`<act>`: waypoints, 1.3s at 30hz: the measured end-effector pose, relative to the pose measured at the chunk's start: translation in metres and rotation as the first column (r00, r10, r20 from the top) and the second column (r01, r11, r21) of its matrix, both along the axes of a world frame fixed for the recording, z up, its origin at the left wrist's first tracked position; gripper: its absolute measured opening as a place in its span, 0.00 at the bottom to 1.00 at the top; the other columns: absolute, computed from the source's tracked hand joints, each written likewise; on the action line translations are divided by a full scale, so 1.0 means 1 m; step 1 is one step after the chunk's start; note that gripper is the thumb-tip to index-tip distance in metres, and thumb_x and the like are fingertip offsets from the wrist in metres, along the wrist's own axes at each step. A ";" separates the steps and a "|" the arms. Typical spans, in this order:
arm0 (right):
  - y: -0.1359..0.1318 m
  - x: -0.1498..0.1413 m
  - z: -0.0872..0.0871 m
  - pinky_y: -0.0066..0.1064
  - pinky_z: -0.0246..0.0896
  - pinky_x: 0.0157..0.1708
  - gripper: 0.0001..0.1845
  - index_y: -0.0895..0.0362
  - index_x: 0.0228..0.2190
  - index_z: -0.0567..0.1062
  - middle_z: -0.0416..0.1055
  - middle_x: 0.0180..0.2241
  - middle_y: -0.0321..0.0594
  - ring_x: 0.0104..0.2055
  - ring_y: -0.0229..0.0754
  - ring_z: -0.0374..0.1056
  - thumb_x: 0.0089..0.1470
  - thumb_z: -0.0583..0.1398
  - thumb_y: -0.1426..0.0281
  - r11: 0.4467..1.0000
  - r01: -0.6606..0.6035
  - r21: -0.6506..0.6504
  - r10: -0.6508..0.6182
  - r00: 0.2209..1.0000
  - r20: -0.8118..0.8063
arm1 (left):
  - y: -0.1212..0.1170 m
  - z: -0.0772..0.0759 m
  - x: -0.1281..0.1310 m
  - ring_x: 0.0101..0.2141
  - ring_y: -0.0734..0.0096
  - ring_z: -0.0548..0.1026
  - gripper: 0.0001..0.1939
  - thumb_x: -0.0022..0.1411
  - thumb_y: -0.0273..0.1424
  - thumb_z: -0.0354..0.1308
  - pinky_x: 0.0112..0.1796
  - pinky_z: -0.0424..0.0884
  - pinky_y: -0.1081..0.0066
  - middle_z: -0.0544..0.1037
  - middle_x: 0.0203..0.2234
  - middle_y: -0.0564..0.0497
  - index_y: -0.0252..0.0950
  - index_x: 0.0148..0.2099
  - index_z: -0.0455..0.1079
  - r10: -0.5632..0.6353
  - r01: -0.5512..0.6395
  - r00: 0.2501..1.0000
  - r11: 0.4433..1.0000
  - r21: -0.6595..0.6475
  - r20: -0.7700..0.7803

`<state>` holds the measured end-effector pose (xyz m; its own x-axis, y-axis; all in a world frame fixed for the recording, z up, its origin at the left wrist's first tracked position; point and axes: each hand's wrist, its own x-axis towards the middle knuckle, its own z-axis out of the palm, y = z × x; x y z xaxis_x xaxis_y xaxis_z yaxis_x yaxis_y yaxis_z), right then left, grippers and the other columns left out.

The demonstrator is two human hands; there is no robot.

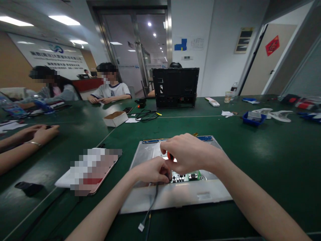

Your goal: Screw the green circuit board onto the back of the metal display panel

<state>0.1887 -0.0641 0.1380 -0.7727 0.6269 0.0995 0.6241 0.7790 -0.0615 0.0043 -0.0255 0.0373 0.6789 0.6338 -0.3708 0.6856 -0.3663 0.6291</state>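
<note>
A flat silver display panel (170,202) lies in front of me, with a blue strip board (204,138) along its far edge. On the panel sits a green circuit board (189,177), partly covered by my hands. My right hand (192,152) is closed from above around an orange-and-black screwdriver (170,156); its tip is hidden. Low at the circuit board's left end, my left hand (152,170) has its fingers pinched together, and what they grip cannot be seen. A dark cable (155,195) trails toward me from beneath the left hand, ending in a white connector (141,227).
Left of the panel lie a white and pink item (97,170), partly blurred out, and a black object (29,188). Another person's hands (37,135) are farther left. Beyond stand a small box (115,118), a black monitor housing (175,87) and a blue tray (253,118).
</note>
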 end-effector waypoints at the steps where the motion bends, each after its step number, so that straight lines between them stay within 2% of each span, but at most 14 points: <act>1: 0.000 0.001 -0.001 0.29 0.45 0.21 0.09 0.59 0.36 0.74 0.76 0.33 0.41 0.29 0.40 0.67 0.53 0.61 0.68 1.000 -0.024 -0.014 0.023 1.000 -0.016 | 0.001 -0.002 -0.001 0.26 0.69 0.67 0.09 0.50 0.32 0.62 0.26 0.61 0.73 0.70 0.22 0.54 0.34 0.35 0.76 0.001 -0.001 1.000 1.000 0.012 -0.003; 5: 0.004 0.002 -0.004 0.28 0.47 0.23 0.13 0.58 0.40 0.72 0.76 0.36 0.41 0.32 0.41 0.68 0.51 0.61 0.72 0.995 -0.095 -0.036 0.093 0.994 -0.053 | 0.002 -0.006 -0.002 0.27 0.67 0.69 0.08 0.50 0.32 0.63 0.27 0.62 0.72 0.70 0.23 0.53 0.33 0.33 0.74 0.020 -0.018 0.999 0.998 0.061 -0.037; 8: 0.005 0.001 -0.005 0.28 0.47 0.22 0.14 0.58 0.41 0.70 0.76 0.36 0.41 0.33 0.41 0.68 0.50 0.61 0.74 0.994 -0.103 -0.032 0.101 0.993 -0.059 | 0.001 -0.007 -0.002 0.29 0.65 0.70 0.08 0.50 0.33 0.63 0.28 0.63 0.72 0.72 0.24 0.52 0.34 0.32 0.74 0.030 -0.026 0.998 0.997 0.074 -0.055; 14: 0.002 -0.002 -0.002 0.29 0.42 0.20 0.09 0.57 0.40 0.71 0.75 0.31 0.40 0.28 0.39 0.66 0.55 0.60 0.70 0.999 -0.043 0.012 0.043 0.998 -0.036 | -0.002 -0.002 -0.001 0.30 0.66 0.71 0.10 0.52 0.34 0.62 0.29 0.64 0.72 0.75 0.28 0.51 0.34 0.35 0.76 0.028 -0.025 0.998 0.998 0.060 -0.056; 19: 0.002 -0.003 -0.001 0.30 0.39 0.21 0.08 0.56 0.37 0.74 0.75 0.29 0.40 0.28 0.40 0.66 0.59 0.58 0.65 0.999 0.034 0.039 -0.034 0.999 -0.007 | -0.005 0.005 0.002 0.27 0.69 0.68 0.10 0.52 0.33 0.61 0.27 0.62 0.73 0.70 0.25 0.53 0.35 0.37 0.77 0.040 -0.035 0.993 0.998 0.044 -0.108; 22: 0.002 -0.001 -0.002 0.29 0.41 0.22 0.08 0.56 0.39 0.73 0.76 0.32 0.40 0.30 0.40 0.67 0.59 0.59 0.66 1.000 -0.017 0.015 0.017 1.000 -0.026 | -0.004 0.005 0.002 0.27 0.69 0.68 0.09 0.51 0.32 0.61 0.28 0.62 0.72 0.70 0.25 0.54 0.35 0.36 0.76 0.027 -0.024 0.997 0.999 0.043 -0.075; 26: 0.003 0.002 -0.004 0.29 0.47 0.23 0.12 0.57 0.42 0.70 0.75 0.40 0.42 0.33 0.41 0.67 0.55 0.59 0.70 0.993 -0.116 -0.021 0.114 0.991 -0.068 | -0.001 -0.001 0.000 0.29 0.66 0.70 0.08 0.49 0.34 0.63 0.29 0.63 0.71 0.72 0.25 0.52 0.34 0.30 0.71 0.032 -0.024 0.996 0.995 0.099 -0.083; 30: 0.004 0.002 -0.005 0.29 0.49 0.24 0.14 0.58 0.44 0.68 0.75 0.39 0.42 0.34 0.41 0.68 0.53 0.59 0.73 0.991 -0.131 -0.036 0.128 0.989 -0.070 | 0.000 -0.005 -0.002 0.29 0.65 0.72 0.08 0.51 0.34 0.62 0.29 0.64 0.70 0.74 0.26 0.51 0.34 0.31 0.71 0.028 -0.020 0.996 0.995 0.094 -0.082; 34: 0.004 0.001 -0.003 0.28 0.49 0.24 0.15 0.58 0.45 0.68 0.76 0.40 0.43 0.35 0.42 0.69 0.54 0.59 0.73 0.992 -0.107 -0.060 0.103 0.992 -0.068 | -0.002 -0.005 -0.002 0.29 0.65 0.72 0.09 0.51 0.33 0.62 0.29 0.64 0.70 0.75 0.26 0.50 0.33 0.33 0.73 0.034 -0.029 0.997 0.997 0.074 -0.063; 39: 0.002 -0.003 -0.001 0.29 0.44 0.23 0.13 0.57 0.45 0.70 0.77 0.36 0.42 0.32 0.42 0.70 0.58 0.58 0.70 1.000 -0.003 -0.023 0.003 1.000 -0.026 | -0.004 0.001 0.000 0.27 0.68 0.70 0.10 0.52 0.32 0.60 0.27 0.63 0.72 0.73 0.25 0.52 0.34 0.37 0.76 0.043 -0.041 0.997 0.999 0.031 -0.068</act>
